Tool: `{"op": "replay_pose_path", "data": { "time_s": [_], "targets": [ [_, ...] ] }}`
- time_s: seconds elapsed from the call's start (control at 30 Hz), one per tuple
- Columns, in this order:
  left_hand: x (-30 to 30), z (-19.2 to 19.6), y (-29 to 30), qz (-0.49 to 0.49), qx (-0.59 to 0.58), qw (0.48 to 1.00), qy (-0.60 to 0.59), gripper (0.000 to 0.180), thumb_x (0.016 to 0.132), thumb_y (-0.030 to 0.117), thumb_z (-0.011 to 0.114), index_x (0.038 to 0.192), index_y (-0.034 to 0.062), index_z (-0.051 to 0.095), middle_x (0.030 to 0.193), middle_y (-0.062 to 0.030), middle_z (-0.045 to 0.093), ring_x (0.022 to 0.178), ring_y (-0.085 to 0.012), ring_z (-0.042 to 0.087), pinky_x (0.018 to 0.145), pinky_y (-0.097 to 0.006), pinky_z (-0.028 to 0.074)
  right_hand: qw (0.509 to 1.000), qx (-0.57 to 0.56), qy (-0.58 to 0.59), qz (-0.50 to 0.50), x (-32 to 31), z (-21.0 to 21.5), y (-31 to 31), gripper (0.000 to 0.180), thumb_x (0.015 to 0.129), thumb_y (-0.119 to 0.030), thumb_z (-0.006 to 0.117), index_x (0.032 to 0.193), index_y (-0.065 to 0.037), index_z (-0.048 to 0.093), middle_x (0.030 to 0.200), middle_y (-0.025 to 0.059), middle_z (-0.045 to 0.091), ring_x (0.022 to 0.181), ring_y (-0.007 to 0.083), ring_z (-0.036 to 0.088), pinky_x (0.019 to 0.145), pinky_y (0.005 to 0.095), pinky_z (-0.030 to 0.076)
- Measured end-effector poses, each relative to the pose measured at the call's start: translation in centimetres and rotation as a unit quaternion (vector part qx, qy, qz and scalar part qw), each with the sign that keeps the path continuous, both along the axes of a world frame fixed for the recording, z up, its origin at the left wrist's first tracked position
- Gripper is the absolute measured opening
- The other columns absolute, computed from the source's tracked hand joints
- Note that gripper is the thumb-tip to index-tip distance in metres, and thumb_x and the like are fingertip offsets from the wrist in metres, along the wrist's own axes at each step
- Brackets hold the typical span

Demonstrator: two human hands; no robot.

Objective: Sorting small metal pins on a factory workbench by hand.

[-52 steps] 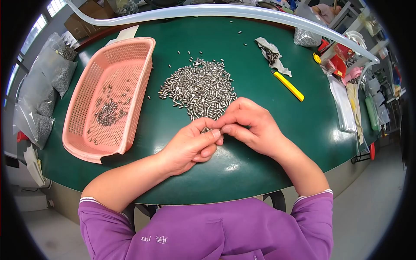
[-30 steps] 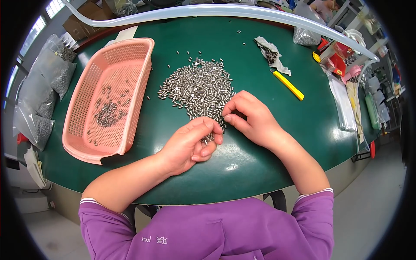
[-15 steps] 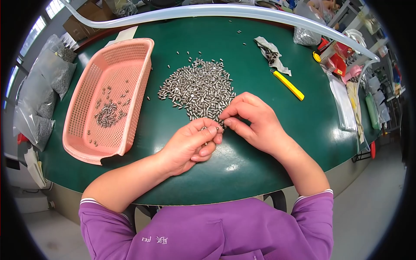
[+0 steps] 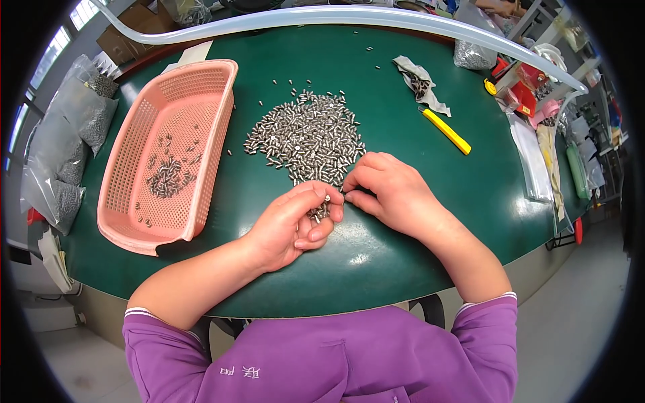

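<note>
A wide heap of small silvery cylindrical metal parts (image 4: 306, 134) lies on the green tabletop in front of me. At its near edge my left hand (image 4: 289, 225) is curled around several of the same parts (image 4: 319, 211), which show in the hollow of the fingers; one sticks up by the thumb tip. Right beside those fingertips, my right hand (image 4: 390, 188) is closed in a pinch, thumb against forefinger. Whatever sits in that pinch is too small to make out. To the left, a pink perforated plastic basket (image 4: 216, 151) contains a smaller pile of metal parts.
A yellow utility knife (image 4: 447, 131) lies at the right, below a grey cloth (image 4: 440, 101) with dark pieces on it. Clear bags of parts (image 4: 94, 114) stand at the left edge. A pale curved tube (image 4: 322, 17) spans the far side. Red containers (image 4: 524, 99) crowd the right edge.
My left thumb has drawn back, so the parts in that hand now show. The right hand has shifted slightly down and its fingers have curled in more. The heap and basket look the same.
</note>
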State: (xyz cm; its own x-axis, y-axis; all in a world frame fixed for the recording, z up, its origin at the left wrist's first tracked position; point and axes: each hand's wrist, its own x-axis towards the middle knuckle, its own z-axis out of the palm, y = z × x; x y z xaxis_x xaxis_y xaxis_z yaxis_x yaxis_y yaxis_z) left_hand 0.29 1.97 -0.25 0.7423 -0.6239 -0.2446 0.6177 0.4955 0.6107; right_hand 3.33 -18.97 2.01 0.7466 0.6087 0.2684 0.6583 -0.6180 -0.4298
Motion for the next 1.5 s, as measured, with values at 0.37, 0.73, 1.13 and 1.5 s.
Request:
{"op": "replay_pose_path", "data": {
  "time_s": [0.37,0.73,1.13,1.5],
  "targets": [
    [-0.1,0.1,-0.2,-0.02,0.017,1.0,-0.012,0.013,0.097,0.019,0.049,0.099,0.0061,0.05,0.087,-0.006,0.054,0.054,-0.0058,0.039,0.041,-0.018,0.026,0.994,0.101,-0.016,0.023,-0.4,1.0,0.6,0.013,0.074,-0.014,0.072,0.082,-0.009,0.062,0.084,0.0023,0.059,0.084,0.0222,0.057,0.074,0.0337,0.046],
    [-0.1,0.1,-0.2,-0.031,0.028,0.999,-0.027,0.012,0.096,0.017,0.052,0.101,0.0065,0.049,0.086,-0.0045,0.055,0.053,-0.0038,0.039,0.041,-0.017,0.025,0.973,0.21,0.024,0.088,-0.1,0.4,0.5,0.016,0.073,-0.008,0.073,0.089,-0.008,0.068,0.08,0.002,0.062,0.077,0.0187,0.06,0.065,0.0299,0.048],
    [0.0,0.2,-0.2,-0.024,0.013,0.999,-0.023,0.014,0.096,0.016,0.044,0.099,0.0036,0.052,0.086,-0.0076,0.054,0.051,-0.0068,0.038,0.039,-0.018,0.025,0.999,0.036,-0.004,0.031,0.7,-0.8,-0.1,0.014,0.074,-0.012,0.069,0.086,-0.01,0.063,0.086,0.0034,0.056,0.085,0.024,0.057,0.072,0.0361,0.048],
    [-0.1,0.0,0.0,-0.018,-0.006,1.0,-0.024,0.016,0.096,0.016,0.045,0.105,0.0034,0.05,0.09,-0.009,0.054,0.053,-0.0071,0.039,0.041,-0.019,0.027,0.967,0.176,0.185,0.003,-0.2,0.8,0.5,0.007,0.084,-0.006,0.063,0.092,-0.006,0.061,0.088,0.0025,0.053,0.079,0.0125,0.056,0.07,0.0261,0.046]
  ]
}}
